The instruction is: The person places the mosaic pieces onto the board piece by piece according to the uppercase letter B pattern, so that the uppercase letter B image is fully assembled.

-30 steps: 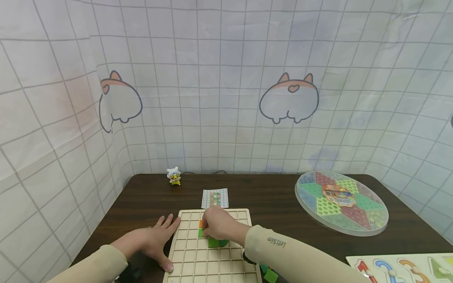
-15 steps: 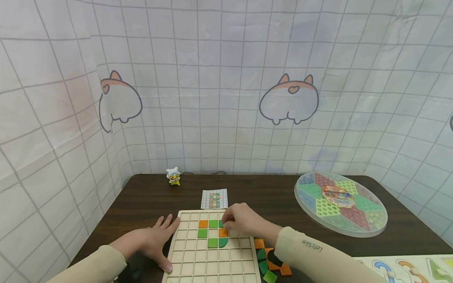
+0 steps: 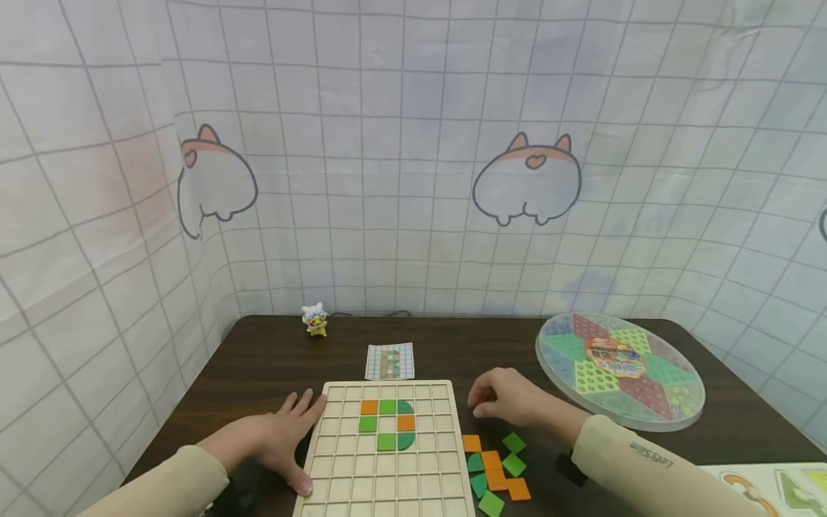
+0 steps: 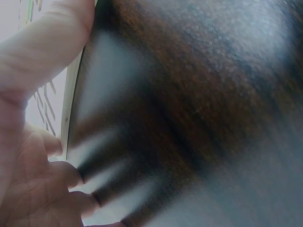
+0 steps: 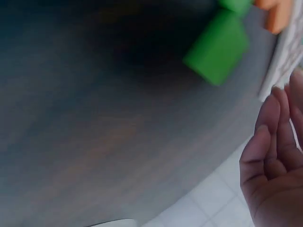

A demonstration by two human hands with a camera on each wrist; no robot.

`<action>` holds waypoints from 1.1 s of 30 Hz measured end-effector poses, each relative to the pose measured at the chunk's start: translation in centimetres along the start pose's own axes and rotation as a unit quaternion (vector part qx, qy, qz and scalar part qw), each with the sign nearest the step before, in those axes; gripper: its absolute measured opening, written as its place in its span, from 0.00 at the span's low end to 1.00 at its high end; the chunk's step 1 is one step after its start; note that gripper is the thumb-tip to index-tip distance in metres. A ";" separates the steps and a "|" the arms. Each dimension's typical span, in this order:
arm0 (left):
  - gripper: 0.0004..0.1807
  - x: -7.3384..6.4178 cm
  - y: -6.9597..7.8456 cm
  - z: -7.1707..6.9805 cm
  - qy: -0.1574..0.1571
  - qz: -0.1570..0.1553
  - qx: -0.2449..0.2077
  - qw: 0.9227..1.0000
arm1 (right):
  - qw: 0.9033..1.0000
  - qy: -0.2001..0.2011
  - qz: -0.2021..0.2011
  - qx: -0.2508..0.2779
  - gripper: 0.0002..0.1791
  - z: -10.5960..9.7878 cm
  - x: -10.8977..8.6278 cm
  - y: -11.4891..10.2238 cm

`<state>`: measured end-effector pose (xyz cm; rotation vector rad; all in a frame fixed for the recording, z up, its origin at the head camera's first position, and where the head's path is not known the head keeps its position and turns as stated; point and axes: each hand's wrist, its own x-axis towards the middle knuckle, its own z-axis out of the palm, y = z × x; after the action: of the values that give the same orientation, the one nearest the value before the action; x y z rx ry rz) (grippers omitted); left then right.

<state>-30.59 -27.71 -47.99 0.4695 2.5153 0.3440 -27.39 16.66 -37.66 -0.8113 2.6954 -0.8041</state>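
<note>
A pale wooden grid board (image 3: 352,470) lies in front of me in the head view. Its upper cells hold several tiles: orange squares (image 3: 369,407), light green squares (image 3: 386,441) and dark green rounded pieces (image 3: 405,440). My left hand (image 3: 278,439) rests at the board's left edge, fingers spread and thumb at the lower rim. Right of the board, over the table, my right hand (image 3: 510,396) hovers with loosely bent fingers and holds nothing. The right wrist view shows its fingers (image 5: 255,151) empty, apart from a green square (image 5: 218,49).
Loose orange (image 3: 519,490), green (image 3: 514,442) and dark green tiles (image 3: 479,485) lie right of the board. Behind it are a pattern card (image 3: 390,361) and a small figurine (image 3: 315,319). A round Chinese checkers board (image 3: 620,373) and a number puzzle (image 3: 743,485) stand right.
My right hand has moved right, off the board to beside the loose tiles. A dark green rounded piece now shows in the upper right of the pattern. My left hand stays put.
</note>
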 end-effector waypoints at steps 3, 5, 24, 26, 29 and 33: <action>0.85 -0.1 0.0 -0.1 0.001 0.001 0.001 1.000 | 0.999 -0.035 -0.006 0.017 0.02 0.3 -0.4 0.9; 0.85 -0.1 0.0 -0.1 0.001 0.002 0.002 1.000 | 0.998 -0.052 -0.011 0.031 0.03 0.6 -0.6 1.1; 0.84 0.6 -0.6 0.3 -0.007 -0.001 -0.003 1.000 | 0.999 -0.052 0.006 0.003 0.07 1.5 -0.2 0.1; 0.84 0.7 -0.6 0.3 -0.006 -0.002 -0.003 1.000 | 0.999 -0.043 0.007 -0.007 0.07 1.5 -0.2 0.2; 0.85 0.7 -0.6 0.3 -0.006 -0.002 -0.003 1.000 | 0.999 -0.039 0.009 -0.011 0.07 1.4 -0.1 0.3; 0.84 0.6 -0.6 0.2 -0.005 -0.002 -0.002 1.000 | 0.999 -0.045 0.013 -0.006 0.08 1.2 -0.1 0.3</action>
<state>-31.10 -27.96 -48.59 0.4642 2.5040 0.3445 -27.02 16.41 -38.85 -0.7926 2.6285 -0.7278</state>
